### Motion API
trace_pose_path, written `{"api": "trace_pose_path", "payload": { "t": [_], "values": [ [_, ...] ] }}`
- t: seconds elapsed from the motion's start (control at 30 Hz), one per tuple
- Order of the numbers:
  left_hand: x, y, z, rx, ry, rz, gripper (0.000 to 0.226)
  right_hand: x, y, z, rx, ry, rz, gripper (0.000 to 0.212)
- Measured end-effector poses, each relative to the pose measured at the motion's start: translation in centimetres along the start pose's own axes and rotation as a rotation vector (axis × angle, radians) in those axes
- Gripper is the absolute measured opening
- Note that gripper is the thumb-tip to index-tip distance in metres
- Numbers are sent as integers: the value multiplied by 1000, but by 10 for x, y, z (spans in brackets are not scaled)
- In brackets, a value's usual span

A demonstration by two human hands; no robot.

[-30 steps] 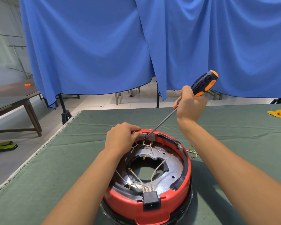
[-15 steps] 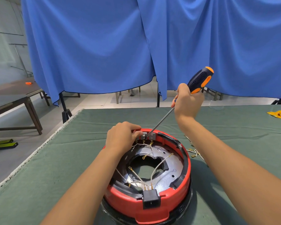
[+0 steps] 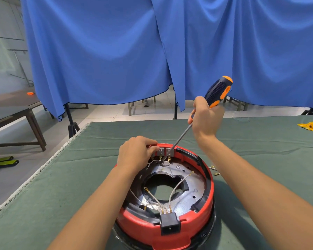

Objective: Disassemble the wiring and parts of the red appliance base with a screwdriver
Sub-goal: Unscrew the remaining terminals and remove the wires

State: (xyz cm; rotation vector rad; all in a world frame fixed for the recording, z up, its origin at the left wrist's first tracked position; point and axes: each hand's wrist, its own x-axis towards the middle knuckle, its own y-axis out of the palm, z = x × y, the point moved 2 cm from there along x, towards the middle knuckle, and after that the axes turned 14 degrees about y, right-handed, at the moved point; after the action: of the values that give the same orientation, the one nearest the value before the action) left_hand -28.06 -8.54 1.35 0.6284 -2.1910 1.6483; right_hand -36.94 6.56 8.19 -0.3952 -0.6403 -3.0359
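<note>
Red appliance base sits on green table, directly under both your arms. Screwdriver now steeper than a second ago, tip dropped from terminal block to wire lugs below; likely prying connector. Your right hand wraps handle. Your left hand curls over far rim, bracing just left of tip.

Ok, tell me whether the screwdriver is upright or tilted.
Tilted. The screwdriver slants from its handle in the right hand down-left to its tip inside the red base.
</note>
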Motion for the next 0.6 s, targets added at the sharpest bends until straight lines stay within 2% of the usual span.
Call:
{"api": "trace_pose_path", "payload": {
  "t": [0.23, 0.6],
  "values": [
    [0, 1, 1, 4, -7, 20, 19, -10, -12, 9, 149, -61, -28, 18],
    [-1, -1, -3, 5, -10, 24, 20, -21, -18, 7, 161, -158, 32, 22]
  ]
}}
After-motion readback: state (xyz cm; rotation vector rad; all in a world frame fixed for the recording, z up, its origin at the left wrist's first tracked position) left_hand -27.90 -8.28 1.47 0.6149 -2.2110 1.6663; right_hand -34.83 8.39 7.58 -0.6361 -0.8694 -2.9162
